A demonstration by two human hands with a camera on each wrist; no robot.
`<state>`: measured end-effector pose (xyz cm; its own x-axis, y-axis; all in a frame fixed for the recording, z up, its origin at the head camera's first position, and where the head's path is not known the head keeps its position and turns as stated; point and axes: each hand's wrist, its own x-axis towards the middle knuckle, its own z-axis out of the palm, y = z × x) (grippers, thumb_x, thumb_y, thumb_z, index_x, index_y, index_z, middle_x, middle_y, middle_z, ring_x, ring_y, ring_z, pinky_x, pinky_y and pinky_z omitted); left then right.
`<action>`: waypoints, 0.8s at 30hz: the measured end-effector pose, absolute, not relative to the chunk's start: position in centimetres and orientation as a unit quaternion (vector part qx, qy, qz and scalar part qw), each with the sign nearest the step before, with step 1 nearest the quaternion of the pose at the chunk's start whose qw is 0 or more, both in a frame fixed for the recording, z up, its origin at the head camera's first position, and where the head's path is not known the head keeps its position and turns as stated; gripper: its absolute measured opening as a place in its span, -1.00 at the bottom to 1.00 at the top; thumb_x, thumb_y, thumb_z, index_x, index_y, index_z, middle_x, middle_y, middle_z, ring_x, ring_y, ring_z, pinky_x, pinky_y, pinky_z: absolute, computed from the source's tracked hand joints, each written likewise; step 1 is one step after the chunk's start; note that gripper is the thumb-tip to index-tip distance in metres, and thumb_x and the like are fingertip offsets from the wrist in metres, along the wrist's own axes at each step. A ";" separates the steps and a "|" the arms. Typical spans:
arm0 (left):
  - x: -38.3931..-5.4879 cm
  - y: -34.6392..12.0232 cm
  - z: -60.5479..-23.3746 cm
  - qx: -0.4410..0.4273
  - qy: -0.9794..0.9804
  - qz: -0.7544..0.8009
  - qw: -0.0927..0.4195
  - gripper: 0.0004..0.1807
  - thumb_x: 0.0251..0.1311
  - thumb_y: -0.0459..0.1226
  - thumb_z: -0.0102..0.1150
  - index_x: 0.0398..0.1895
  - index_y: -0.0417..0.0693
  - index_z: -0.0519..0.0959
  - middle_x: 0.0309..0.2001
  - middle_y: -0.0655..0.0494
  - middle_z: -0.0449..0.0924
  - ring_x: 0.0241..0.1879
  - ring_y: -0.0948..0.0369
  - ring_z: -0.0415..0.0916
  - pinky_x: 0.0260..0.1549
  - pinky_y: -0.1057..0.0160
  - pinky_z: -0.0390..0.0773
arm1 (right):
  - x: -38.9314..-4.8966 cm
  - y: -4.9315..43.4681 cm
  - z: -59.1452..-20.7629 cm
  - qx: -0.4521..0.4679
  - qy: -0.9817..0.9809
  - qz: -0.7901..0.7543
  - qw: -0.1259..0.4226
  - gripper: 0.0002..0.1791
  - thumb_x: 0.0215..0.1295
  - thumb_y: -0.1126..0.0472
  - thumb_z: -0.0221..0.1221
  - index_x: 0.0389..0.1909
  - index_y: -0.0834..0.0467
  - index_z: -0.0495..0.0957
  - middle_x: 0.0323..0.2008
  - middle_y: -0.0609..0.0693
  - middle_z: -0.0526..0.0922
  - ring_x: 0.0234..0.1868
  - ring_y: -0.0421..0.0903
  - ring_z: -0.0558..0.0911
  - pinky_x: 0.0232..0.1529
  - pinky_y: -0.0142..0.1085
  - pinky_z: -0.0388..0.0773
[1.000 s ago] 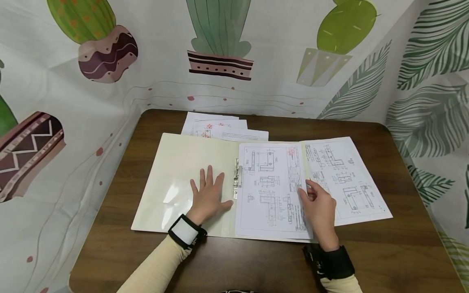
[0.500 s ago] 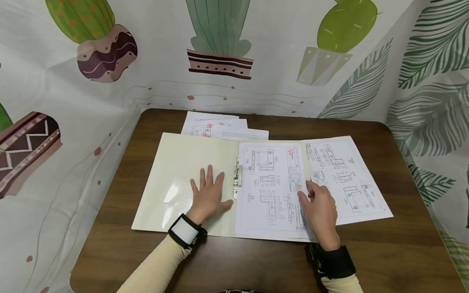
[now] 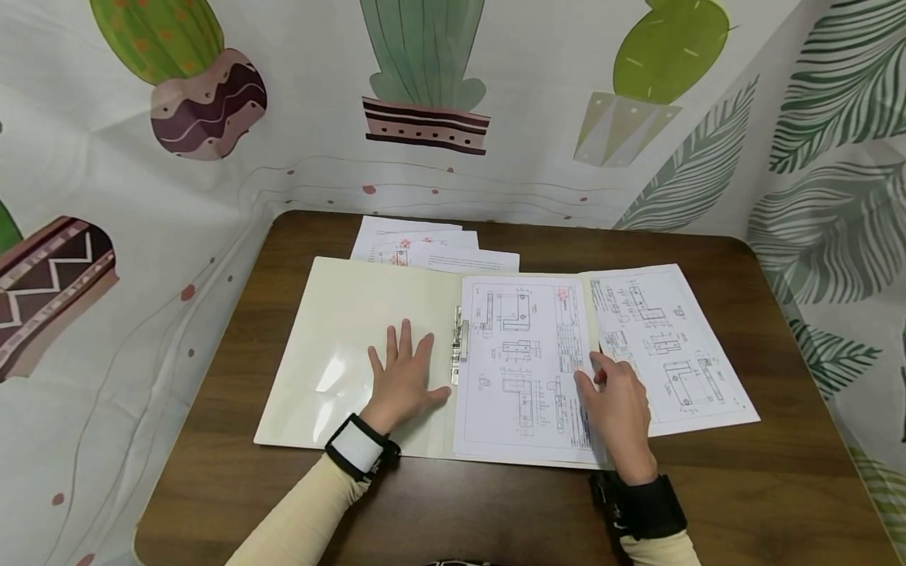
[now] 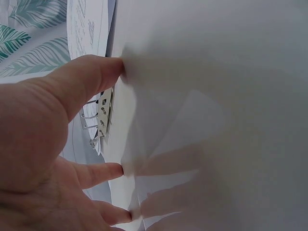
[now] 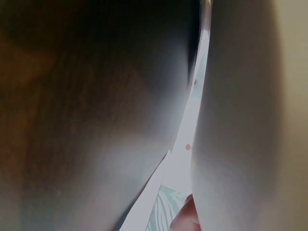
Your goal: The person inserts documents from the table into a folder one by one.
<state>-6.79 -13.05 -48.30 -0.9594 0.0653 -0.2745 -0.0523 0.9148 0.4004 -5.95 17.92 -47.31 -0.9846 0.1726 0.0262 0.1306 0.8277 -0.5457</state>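
A cream ring-clip folder (image 3: 333, 299) lies spread on the table in the head view. My left hand (image 3: 399, 381) rests on its left cover with fingers spread; the left wrist view shows the fingertips touching the glossy surface. Along the spine sits the metal clip (image 3: 458, 346). A printed technical drawing (image 3: 545, 338) lies over the right cover. At that cover's right edge my right hand (image 3: 619, 401) pinches the folder, thumb above and fingers bent at the edge. In the right wrist view, a fingertip (image 5: 187, 216) shows beside the pale cover; the other fingers are hidden.
Another drawing sheet (image 3: 672, 346) lies on the table to the right, partly behind my right hand. Several printed papers (image 3: 439, 248) overlap behind the folder. A brown wooden table (image 3: 460, 511) carries everything, with a cactus-print cloth (image 3: 524, 181) hanging behind.
My right hand has shifted very slightly toward me at the cover's edge. The left hand and the papers stay where they were.
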 end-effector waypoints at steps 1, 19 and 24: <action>-6.8 -13.0 -48.3 0.004 0.968 0.207 0.143 0.08 0.07 0.07 0.51 0.60 -0.08 0.19 0.64 -0.28 -0.34 0.60 -0.24 -0.52 0.38 -0.48 -0.43 | -5.9 17.9 -47.3 -0.078 -0.955 0.282 0.038 -0.49 0.31 0.25 0.35 0.24 0.35 0.57 -0.36 0.15 0.52 -0.48 0.02 0.46 -0.56 -0.23 0.31; -6.8 -13.1 -48.2 0.005 0.967 0.210 0.140 0.07 0.08 0.05 0.51 0.59 -0.09 0.20 0.64 -0.29 -0.33 0.60 -0.25 -0.51 0.38 -0.49 -0.42 | -6.0 18.0 -47.5 -0.073 -0.955 0.284 0.033 -0.47 0.30 0.24 0.37 0.25 0.34 0.56 -0.38 0.14 0.51 -0.47 0.02 0.46 -0.56 -0.22 0.30; -6.7 -13.1 -48.2 0.006 0.968 0.207 0.138 0.07 0.07 0.05 0.51 0.59 -0.09 0.20 0.64 -0.28 -0.33 0.60 -0.25 -0.51 0.38 -0.49 -0.42 | -6.0 18.0 -47.5 -0.072 -0.955 0.288 0.028 -0.47 0.31 0.22 0.36 0.26 0.34 0.56 -0.38 0.14 0.49 -0.48 0.02 0.45 -0.56 -0.22 0.30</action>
